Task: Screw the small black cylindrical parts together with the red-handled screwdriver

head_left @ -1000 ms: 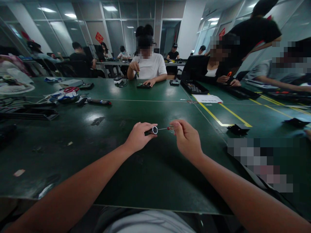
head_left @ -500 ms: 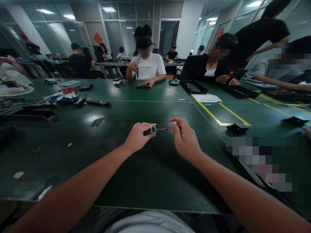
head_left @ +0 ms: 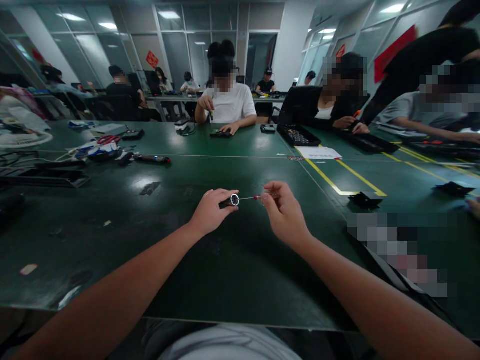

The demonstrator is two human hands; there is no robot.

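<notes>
My left hand (head_left: 212, 212) is closed around a short black cylinder (head_left: 226, 203). A bright silver ring rims its open end, which faces right and toward me; I cannot make out fully what is inside. A small screwdriver (head_left: 256, 197) with a red, partly clear handle is held in the fingertips of my right hand (head_left: 283, 212). Its thin metal shaft points left and its tip reaches the ringed end of the cylinder. Whether the tip is inside or just at the rim, I cannot tell. Both hands are above the green table (head_left: 232, 280).
Red scissors (head_left: 108, 140) lie among tools and cables at the left, near a black pen-shaped tool (head_left: 152, 159). Small black pieces (head_left: 366, 200) lie to the right. A black parts tray (head_left: 299, 135) and white paper (head_left: 319, 152) are farther back. Several people sit around the tables.
The cylinder and the screwdriver have shifted very slightly left, and my right fingers have changed their grip on the handle. At the right, a standing person in black has moved farther right.
</notes>
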